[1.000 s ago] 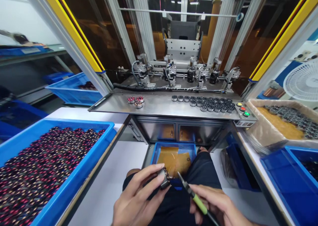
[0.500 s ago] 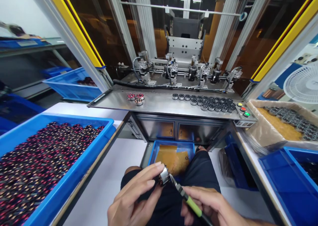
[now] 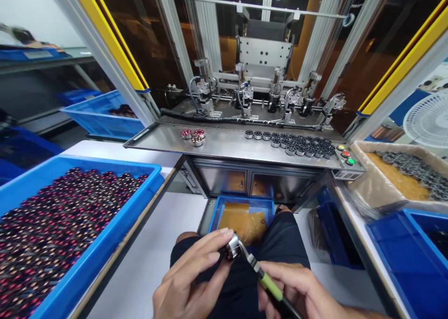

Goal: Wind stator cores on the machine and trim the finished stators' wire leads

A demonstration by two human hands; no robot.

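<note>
Your pliers have come in over the last second, from clear of the part to its edge, and the part has turned to show a bright metal band. Your left hand pinches that short, round part between fingers and thumb; your right hand grips the pliers by their smooth green-and-black handle. Whether the slim, pointed tip touches is hard to tell. Just beyond your hands, glossy amber film lines a blue plastic box.
</note>
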